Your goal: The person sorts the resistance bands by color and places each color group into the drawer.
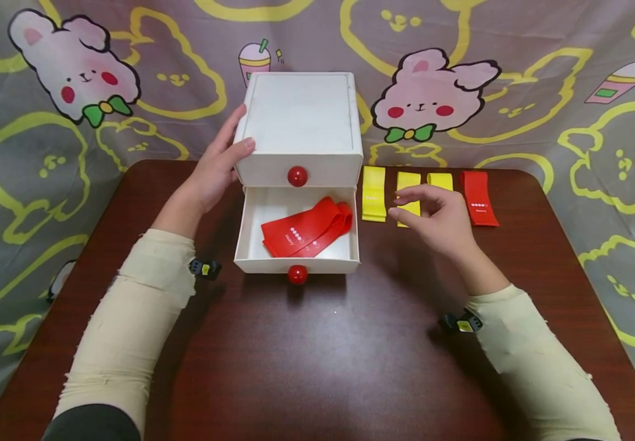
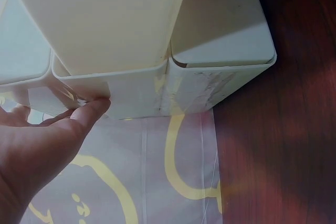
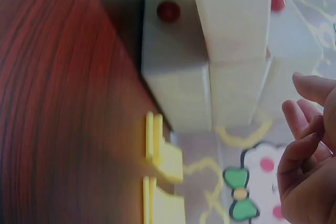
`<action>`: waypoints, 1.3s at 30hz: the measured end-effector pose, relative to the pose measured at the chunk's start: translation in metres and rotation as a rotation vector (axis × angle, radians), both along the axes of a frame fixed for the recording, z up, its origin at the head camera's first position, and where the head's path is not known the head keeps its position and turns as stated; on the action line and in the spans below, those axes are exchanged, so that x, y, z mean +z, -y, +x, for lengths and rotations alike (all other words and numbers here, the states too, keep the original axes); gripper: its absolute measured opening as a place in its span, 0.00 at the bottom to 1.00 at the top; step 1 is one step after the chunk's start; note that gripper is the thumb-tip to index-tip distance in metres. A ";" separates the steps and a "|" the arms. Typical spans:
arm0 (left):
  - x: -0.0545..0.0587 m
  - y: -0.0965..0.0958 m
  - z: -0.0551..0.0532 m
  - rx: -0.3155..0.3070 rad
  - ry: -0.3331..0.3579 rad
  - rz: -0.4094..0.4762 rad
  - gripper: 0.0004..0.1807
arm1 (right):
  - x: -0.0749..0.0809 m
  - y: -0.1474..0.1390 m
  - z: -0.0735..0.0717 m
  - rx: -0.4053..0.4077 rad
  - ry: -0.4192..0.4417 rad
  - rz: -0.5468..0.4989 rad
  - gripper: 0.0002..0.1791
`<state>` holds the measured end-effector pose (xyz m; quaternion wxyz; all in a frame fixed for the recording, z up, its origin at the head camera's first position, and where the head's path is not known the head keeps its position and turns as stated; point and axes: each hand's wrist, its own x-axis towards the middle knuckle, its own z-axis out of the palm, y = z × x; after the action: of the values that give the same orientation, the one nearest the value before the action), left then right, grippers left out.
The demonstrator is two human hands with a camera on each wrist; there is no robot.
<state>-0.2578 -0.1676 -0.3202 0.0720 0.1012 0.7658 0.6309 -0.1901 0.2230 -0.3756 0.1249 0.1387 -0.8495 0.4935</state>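
A white drawer cabinet (image 1: pixel 301 116) with red knobs stands at the back of the table. Its middle drawer (image 1: pixel 251 236) is pulled out, and red bands (image 1: pixel 287 236) marked "Heavy" lie folded inside. My left hand (image 1: pixel 218 162) rests against the cabinet's left side, thumb near the top edge; in the left wrist view the hand (image 2: pixel 58 135) touches the side wall. To the right of the cabinet, my right hand (image 1: pixel 441 220) hovers with bent fingers, thumb and forefinger apart and nothing between them. It overlaps a middle yellow band (image 1: pixel 408 179) and another yellow band (image 1: pixel 440 180).
One more yellow band (image 1: pixel 374 190) lies beside the cabinet, and a red band (image 1: pixel 479 199) ends the row on the right. Below the pulled-out drawer, a lower drawer with its red knob (image 3: pixel 168 11) is closed. A patterned cloth (image 1: pixel 301 37) hangs behind the brown table (image 1: pixel 317 367).
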 end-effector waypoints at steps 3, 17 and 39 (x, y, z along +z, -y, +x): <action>0.000 0.001 0.000 0.000 0.001 0.003 0.38 | 0.000 -0.016 -0.003 -0.030 0.019 -0.023 0.16; -0.002 0.004 0.001 -0.009 -0.001 0.012 0.38 | 0.002 -0.082 -0.037 -0.173 0.092 -0.021 0.19; 0.000 0.002 -0.001 -0.003 0.010 0.009 0.38 | -0.010 -0.148 -0.100 -0.336 0.297 0.033 0.23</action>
<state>-0.2583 -0.1697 -0.3206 0.0763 0.0998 0.7625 0.6347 -0.2906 0.3713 -0.3861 0.0767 -0.0766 -0.8776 0.4669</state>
